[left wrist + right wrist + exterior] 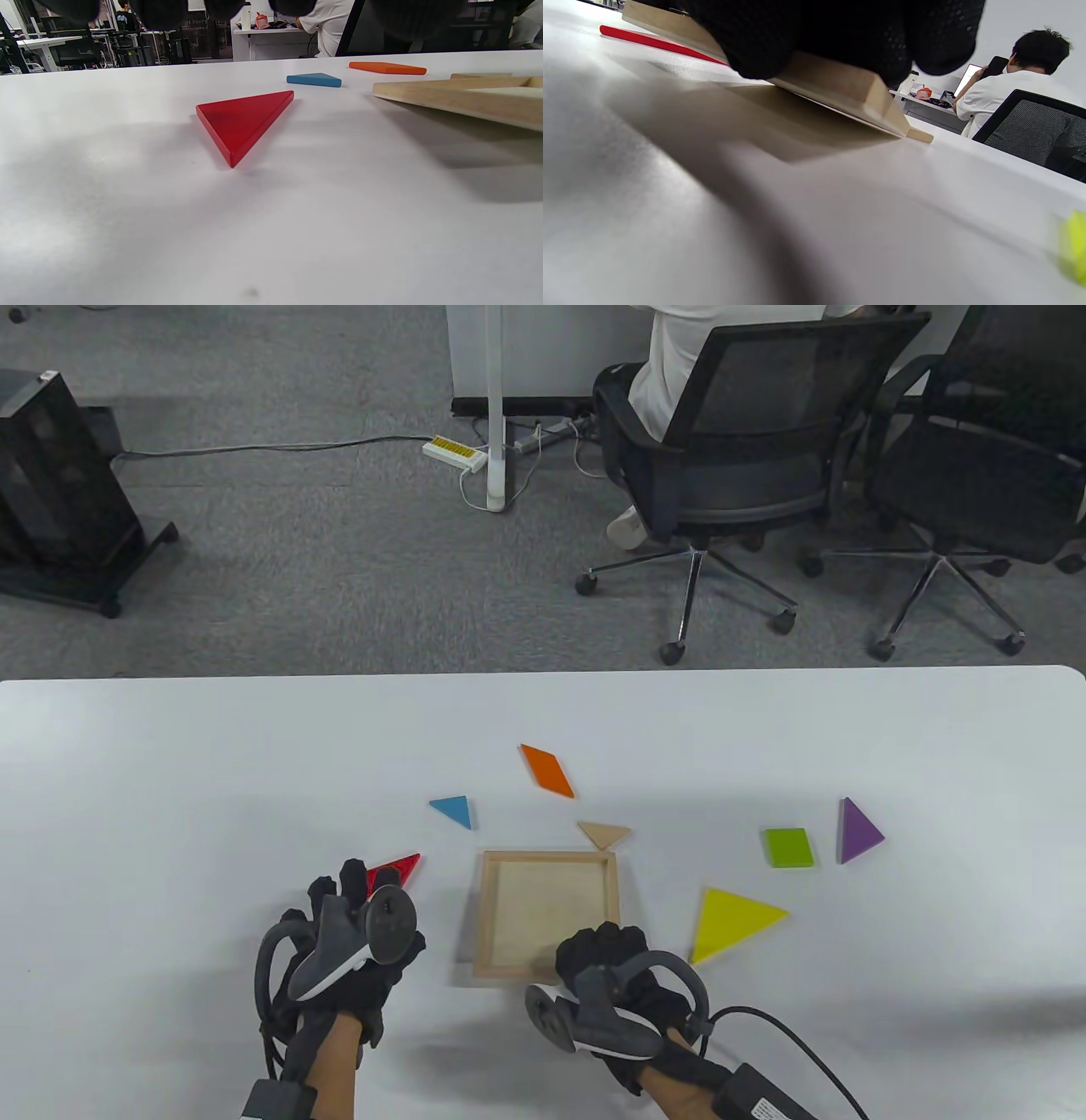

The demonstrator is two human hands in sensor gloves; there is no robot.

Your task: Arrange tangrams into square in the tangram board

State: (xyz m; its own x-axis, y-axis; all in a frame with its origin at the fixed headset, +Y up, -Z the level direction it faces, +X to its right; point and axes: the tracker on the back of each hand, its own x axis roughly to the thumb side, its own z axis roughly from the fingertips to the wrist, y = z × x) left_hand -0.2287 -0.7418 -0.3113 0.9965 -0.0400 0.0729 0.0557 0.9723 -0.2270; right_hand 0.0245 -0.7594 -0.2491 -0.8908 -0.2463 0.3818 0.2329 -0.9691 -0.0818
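The empty wooden tangram board [488, 916] lies at the table's near middle. My right hand [602, 946] grips its near right corner, and in the right wrist view the board [840, 91] is tilted up off the table under my fingers [814, 34]. My left hand [339, 886] hovers with relaxed fingers over the red triangle [399, 868], which lies flat and untouched [242, 120]. Loose pieces lie around the board: blue triangle [452, 811], orange parallelogram [547, 769], wooden triangle [604, 834], yellow triangle [730, 922], green square [788, 847], purple triangle [859, 831].
The white table's far edge [543, 674] runs across the middle of the table view. Beyond it on the floor are two office chairs [747, 458], one with a seated person, and a black cabinet [59, 492] at the left.
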